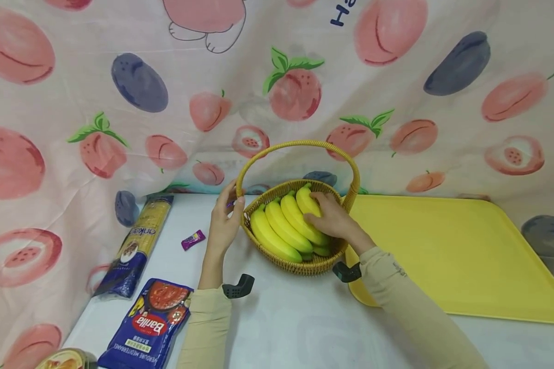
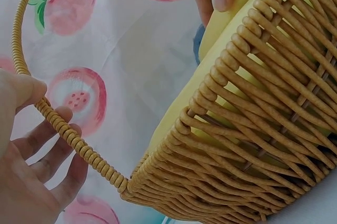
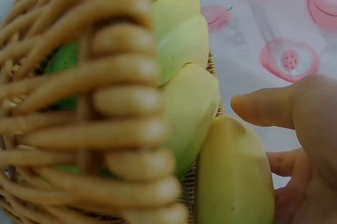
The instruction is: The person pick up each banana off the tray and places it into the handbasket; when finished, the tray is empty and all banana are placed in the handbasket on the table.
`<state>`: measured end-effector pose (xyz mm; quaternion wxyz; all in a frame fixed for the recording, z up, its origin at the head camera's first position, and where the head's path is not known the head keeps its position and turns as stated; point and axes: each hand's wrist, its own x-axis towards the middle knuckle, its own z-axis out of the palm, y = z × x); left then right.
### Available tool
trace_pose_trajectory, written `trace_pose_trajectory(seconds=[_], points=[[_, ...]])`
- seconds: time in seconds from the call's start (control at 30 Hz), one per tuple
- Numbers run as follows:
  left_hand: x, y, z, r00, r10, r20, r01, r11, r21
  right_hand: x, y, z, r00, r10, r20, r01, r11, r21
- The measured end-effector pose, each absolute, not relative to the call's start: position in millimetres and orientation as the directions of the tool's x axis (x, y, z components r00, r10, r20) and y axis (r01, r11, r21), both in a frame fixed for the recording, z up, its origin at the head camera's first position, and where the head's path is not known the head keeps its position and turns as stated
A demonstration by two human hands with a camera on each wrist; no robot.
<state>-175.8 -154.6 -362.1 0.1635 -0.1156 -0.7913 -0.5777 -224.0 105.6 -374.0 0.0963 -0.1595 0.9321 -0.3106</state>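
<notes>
A woven wicker basket (image 1: 288, 264) with a tall arched handle holds a bunch of yellow bananas (image 1: 274, 236), green toward their near tips. At the handle's left side, my left hand (image 1: 223, 220) has its thumb and fingers around the handle, clearer in the left wrist view, where the basket's woven wall (image 2: 253, 118) slants up to the right. Over the basket's right side is my right hand (image 1: 334, 220), at the rightmost banana (image 3: 234, 176). Its straight thumb (image 3: 268, 105) stands slightly apart from that banana; the other fingers are partly hidden behind it.
A yellow tray (image 1: 443, 251) lies to the right, partly under the right forearm. To the left are a pasta packet (image 1: 140, 246), a blue Barilla pouch (image 1: 147, 328), a small purple wrapped packet (image 1: 193, 240) and a jar (image 1: 64, 359). A fruit-print curtain (image 1: 240, 77) hangs behind.
</notes>
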Motion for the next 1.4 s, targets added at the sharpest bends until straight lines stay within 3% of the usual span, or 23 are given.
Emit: trace_pose_trajectory(seconds=[0.93,1.4], points=[[-171,-157,-360,-0.92,-0.011,0.393,0.369,0.321,0.873,-218,107,-373,-0.934,-0.356,-0.037,-0.276,0.782,-0.56],[-171,-157,-362,-0.916,-0.004,0.4,0.377,0.324,0.867,-190,139,-360,-0.875,-0.436,0.209,-0.466,0.647,-0.603]])
